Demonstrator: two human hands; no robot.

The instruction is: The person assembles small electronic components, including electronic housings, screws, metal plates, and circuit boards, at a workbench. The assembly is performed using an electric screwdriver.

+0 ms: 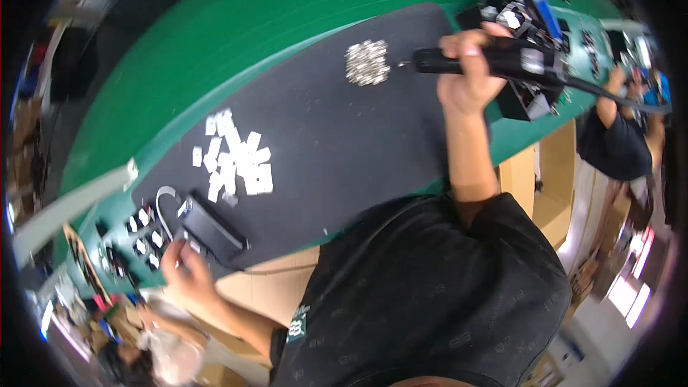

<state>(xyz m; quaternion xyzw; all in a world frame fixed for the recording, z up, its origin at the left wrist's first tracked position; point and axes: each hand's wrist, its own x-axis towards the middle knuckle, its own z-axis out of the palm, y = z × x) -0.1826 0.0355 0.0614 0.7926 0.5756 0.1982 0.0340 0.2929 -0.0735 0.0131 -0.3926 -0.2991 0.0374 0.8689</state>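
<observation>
Pointing its tip at the pile of metal pieces (pixel 368 63), the black driver (pixel 527 61) is in the right hand (pixel 469 80), above the far right part of the dark mat (pixel 330 150). The fingers of that hand are closed around its body, towards the front. Its long axis runs nearly straight across, tip to the left and cord (pixel 609 90) trailing off to the right. The pile lies to the left of these fingers, just beyond the tip; a small gap seems to separate the two (height above the mat is hard to judge from here). The right hand is by far the nearer one to the pile.

Well apart, the left hand (pixel 188 272) is at the near left corner of the mat, just beside a black box (pixel 215 231) that lies slantwise there. Its fingers are bent, with a narrow opening by the thumb; blur hides whether they pinch anything, so I cannot tell.

Between the hands, nearer the left one, white pieces (pixel 236 161) lie scattered on the mat. Small black parts (pixel 147 240) sit left of the box, on the green counter (pixel 287 0). Behind the driver, a cluttered bin (pixel 527 106) stands at the right. Farther out, one co-worker (pixel 620 140) is to the right, another (pixel 175 351) at the lower left.
</observation>
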